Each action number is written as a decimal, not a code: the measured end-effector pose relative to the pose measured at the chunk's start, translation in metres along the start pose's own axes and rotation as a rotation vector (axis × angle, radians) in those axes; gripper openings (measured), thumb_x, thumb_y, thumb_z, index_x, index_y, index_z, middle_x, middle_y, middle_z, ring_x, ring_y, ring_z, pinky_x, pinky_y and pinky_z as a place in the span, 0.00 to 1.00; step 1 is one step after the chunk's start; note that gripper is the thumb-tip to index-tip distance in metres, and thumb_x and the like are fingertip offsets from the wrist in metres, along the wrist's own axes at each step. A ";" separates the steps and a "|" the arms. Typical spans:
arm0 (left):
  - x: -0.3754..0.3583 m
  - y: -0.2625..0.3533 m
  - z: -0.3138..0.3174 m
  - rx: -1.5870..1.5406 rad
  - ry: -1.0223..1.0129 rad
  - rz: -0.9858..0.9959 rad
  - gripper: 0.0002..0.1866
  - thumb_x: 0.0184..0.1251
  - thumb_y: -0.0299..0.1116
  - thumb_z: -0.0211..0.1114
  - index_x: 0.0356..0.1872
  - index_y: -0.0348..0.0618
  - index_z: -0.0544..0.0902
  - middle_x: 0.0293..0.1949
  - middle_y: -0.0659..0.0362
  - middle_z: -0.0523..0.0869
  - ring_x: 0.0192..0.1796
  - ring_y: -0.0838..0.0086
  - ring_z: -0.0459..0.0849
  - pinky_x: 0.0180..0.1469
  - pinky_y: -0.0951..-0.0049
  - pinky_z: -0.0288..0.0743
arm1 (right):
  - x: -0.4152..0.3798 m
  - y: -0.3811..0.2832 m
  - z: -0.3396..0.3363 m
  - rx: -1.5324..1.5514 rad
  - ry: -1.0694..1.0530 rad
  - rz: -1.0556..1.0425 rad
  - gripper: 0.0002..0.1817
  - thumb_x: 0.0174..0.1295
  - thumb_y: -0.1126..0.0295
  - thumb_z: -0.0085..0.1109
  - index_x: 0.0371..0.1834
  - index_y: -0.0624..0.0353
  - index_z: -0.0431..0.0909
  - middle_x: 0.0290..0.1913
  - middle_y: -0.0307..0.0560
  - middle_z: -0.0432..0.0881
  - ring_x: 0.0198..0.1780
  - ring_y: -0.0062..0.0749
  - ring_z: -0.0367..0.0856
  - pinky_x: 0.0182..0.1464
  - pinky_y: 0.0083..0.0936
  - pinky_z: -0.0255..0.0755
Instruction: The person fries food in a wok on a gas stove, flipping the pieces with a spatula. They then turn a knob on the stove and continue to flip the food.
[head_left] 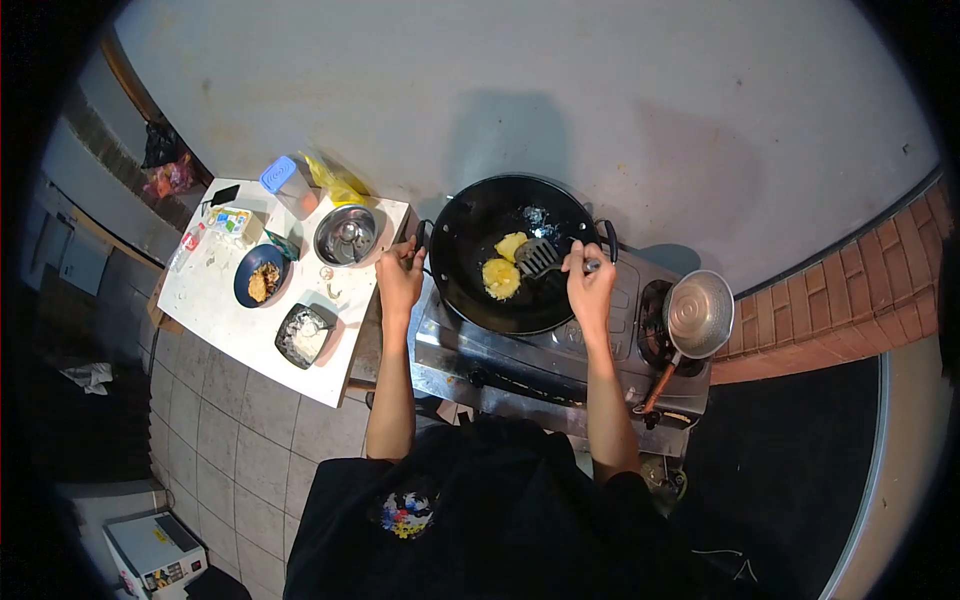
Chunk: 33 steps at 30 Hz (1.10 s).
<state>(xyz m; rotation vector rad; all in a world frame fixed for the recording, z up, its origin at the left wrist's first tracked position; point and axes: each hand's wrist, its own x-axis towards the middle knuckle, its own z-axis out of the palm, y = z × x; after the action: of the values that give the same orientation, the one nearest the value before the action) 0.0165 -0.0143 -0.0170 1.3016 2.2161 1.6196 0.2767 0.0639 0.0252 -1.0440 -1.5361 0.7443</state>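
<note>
A black two-handled wok [468, 292] sits on the gas stove, tilted slightly in this view. My left hand [401, 264] is closed at its left handle, fingers pressed against the loop. In my right hand [590, 278], held above the wok's right side, is a slotted spatula [538, 257]. Its head lies inside the wok, touching or overlapping the edges of the food. Two yellow battered pieces [501, 279] lie in the pan, one behind the other, with shiny oil near the far wall.
The silver stove [520, 368] also carries a saucepan [698, 313] at right, its brown handle toward me. On the white table [225, 310] stand a blue bowl of fried food [250, 292], a dark dish of white powder [303, 335], a steel bowl [346, 236] and a blue-lidded container [288, 185].
</note>
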 end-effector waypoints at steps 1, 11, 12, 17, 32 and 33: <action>0.000 -0.002 0.001 -0.001 0.005 -0.001 0.12 0.54 0.23 0.69 0.40 0.29 0.84 0.29 0.43 0.84 0.31 0.61 0.84 0.37 0.68 0.75 | 0.000 -0.001 -0.002 0.001 -0.004 -0.004 0.19 0.67 0.69 0.54 0.17 0.64 0.69 0.15 0.41 0.71 0.19 0.18 0.64 0.24 0.22 0.58; 0.002 0.001 -0.001 0.022 0.003 0.026 0.12 0.53 0.23 0.69 0.40 0.29 0.84 0.29 0.43 0.84 0.31 0.61 0.85 0.37 0.68 0.75 | -0.009 -0.008 0.012 0.048 0.017 -0.011 0.21 0.66 0.66 0.57 0.17 0.68 0.76 0.12 0.43 0.73 0.17 0.15 0.65 0.21 0.23 0.58; 0.002 0.007 -0.005 0.018 -0.049 -0.041 0.14 0.55 0.24 0.68 0.42 0.28 0.84 0.35 0.42 0.85 0.37 0.60 0.86 0.42 0.67 0.76 | -0.009 -0.009 0.014 0.050 0.012 -0.012 0.21 0.66 0.66 0.57 0.17 0.68 0.76 0.12 0.43 0.73 0.17 0.15 0.65 0.21 0.23 0.58; 0.003 0.008 -0.005 0.016 -0.096 -0.086 0.14 0.56 0.25 0.68 0.43 0.27 0.83 0.39 0.41 0.86 0.42 0.59 0.87 0.46 0.67 0.77 | -0.011 -0.016 0.020 -0.132 -0.043 0.010 0.21 0.66 0.67 0.58 0.15 0.68 0.74 0.13 0.43 0.75 0.17 0.14 0.68 0.22 0.20 0.61; 0.000 -0.006 0.002 0.004 -0.024 0.042 0.12 0.54 0.20 0.67 0.41 0.26 0.83 0.38 0.44 0.87 0.37 0.62 0.86 0.42 0.70 0.76 | -0.019 -0.001 0.023 -0.235 0.010 0.072 0.15 0.59 0.76 0.55 0.16 0.68 0.67 0.12 0.51 0.66 0.15 0.24 0.59 0.21 0.30 0.57; 0.000 -0.003 0.001 0.005 -0.027 0.041 0.12 0.54 0.20 0.67 0.41 0.26 0.83 0.38 0.44 0.87 0.37 0.62 0.86 0.42 0.70 0.76 | -0.019 -0.001 0.023 -0.237 0.011 0.074 0.15 0.59 0.76 0.55 0.16 0.68 0.67 0.12 0.51 0.66 0.15 0.24 0.59 0.21 0.30 0.57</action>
<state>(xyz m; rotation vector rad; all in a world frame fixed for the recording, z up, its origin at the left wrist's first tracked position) 0.0151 -0.0139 -0.0199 1.3706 2.1933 1.6017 0.2551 0.0477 0.0128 -1.2835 -1.6106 0.6162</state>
